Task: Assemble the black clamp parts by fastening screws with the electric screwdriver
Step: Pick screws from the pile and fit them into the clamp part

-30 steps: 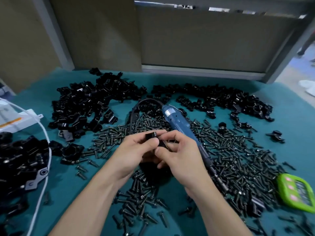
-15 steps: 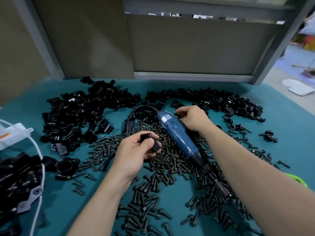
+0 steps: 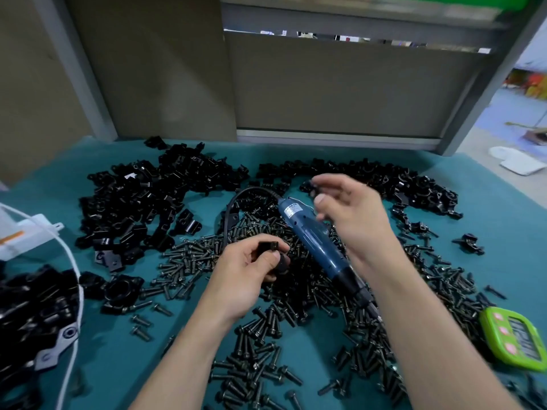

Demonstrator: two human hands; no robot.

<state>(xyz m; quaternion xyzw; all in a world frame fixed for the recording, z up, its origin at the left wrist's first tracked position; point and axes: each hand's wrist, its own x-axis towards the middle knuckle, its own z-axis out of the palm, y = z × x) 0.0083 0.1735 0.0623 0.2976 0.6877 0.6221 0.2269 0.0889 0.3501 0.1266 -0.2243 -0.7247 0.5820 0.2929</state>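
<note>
Your left hand [image 3: 245,279] sits low over the middle of the table [image 3: 488,226]. Its fingers are curled round a black clamp part [image 3: 268,247] that sticks up between thumb and forefinger, just above the screws [image 3: 201,255]. Your right hand [image 3: 355,214] is raised farther out and to the right, with thumb and forefinger closed on a small black piece [image 3: 311,184]. That hand is blurred, so the shape of the piece cannot be made out. The two hands are apart, and the two black pieces do not touch.

The blue screwdriver [image 3: 313,241] lies flat on the screws between your hands, and neither hand grips it. Its butt end points away from you, just below your right thumb, and its tip end runs in under your right forearm. Its black cord [image 3: 229,208] loops off the far end to the left.

The screws spread across the middle of the table, under and around both forearms. One heap of clamp parts [image 3: 142,202] lies beyond and left of your left hand. A second heap [image 3: 393,184] runs along the far side behind your right hand.

More black parts [image 3: 26,315] sit at the left edge beside a white cable [image 3: 76,273], with a white box [image 3: 23,235] just beyond them. A green timer [image 3: 515,341] rests near the right edge, to the right of your right forearm.
</note>
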